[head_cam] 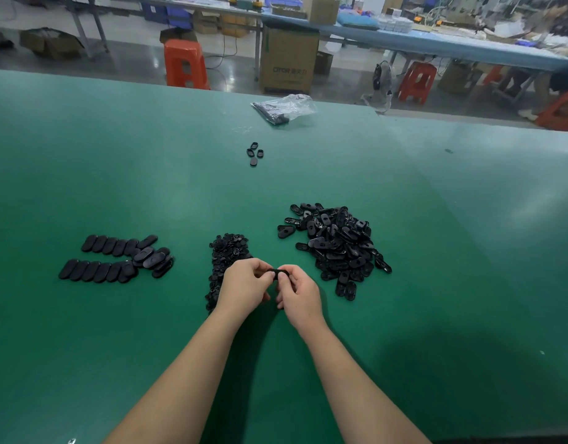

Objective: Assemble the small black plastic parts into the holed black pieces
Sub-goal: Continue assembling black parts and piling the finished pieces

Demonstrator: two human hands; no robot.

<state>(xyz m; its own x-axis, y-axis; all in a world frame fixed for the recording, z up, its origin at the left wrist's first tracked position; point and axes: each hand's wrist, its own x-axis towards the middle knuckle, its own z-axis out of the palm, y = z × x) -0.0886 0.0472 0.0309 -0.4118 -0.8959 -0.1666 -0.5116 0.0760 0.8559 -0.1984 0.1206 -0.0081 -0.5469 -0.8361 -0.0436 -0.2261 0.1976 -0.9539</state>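
Item in work — we pinch one holed black piece (278, 272) between left hand (244, 285) and right hand (297, 294), steadying it for the insert.

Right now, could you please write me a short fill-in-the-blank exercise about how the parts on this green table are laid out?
1. Both hands, the left hand and the right hand, pinch one small ____ part between them.
2. The loose heap of holed pieces lies to the ____ of the hands.
3. The neat rows of oval pieces lie on the ____ side of the table.
4. Near the table's far edge lies a clear plastic ____.

Missing words: black; right; left; bag
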